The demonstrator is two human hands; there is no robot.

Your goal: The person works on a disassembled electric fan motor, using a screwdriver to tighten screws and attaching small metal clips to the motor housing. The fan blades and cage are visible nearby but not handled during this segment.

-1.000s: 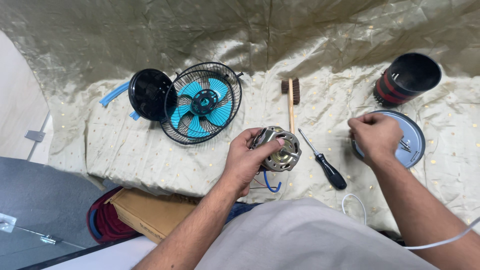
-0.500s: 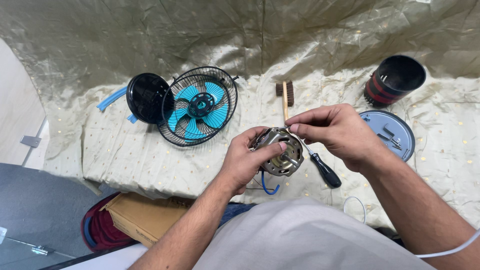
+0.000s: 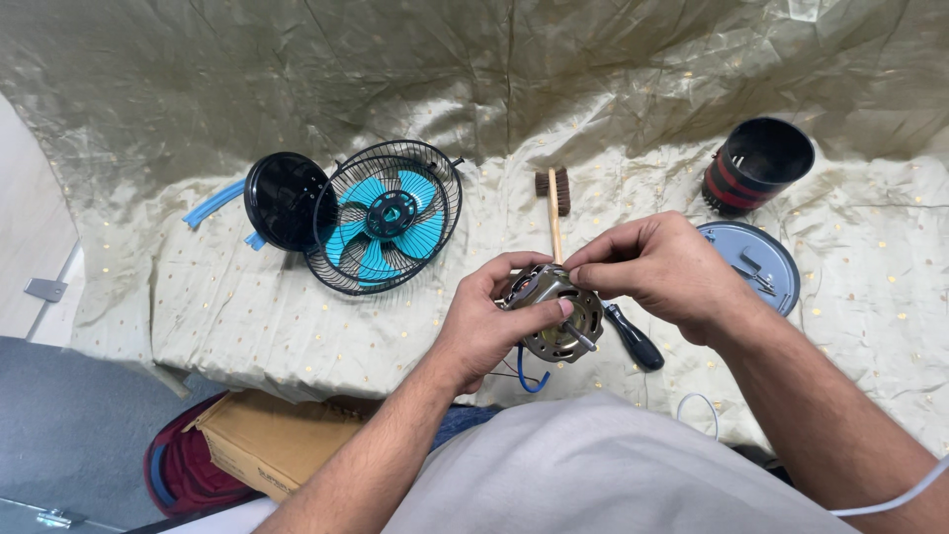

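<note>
Head view: two hands on a small fan motor (image 3: 556,314).
Left hand (image 3: 486,326) grips it tight; right hand (image 3: 660,272) pinches its top edge, above a screwdriver (image 3: 634,336).

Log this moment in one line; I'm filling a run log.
left hand: holds motor | right hand: fingertips pinched at motor top | screwdriver: on cloth | fan: left
</note>
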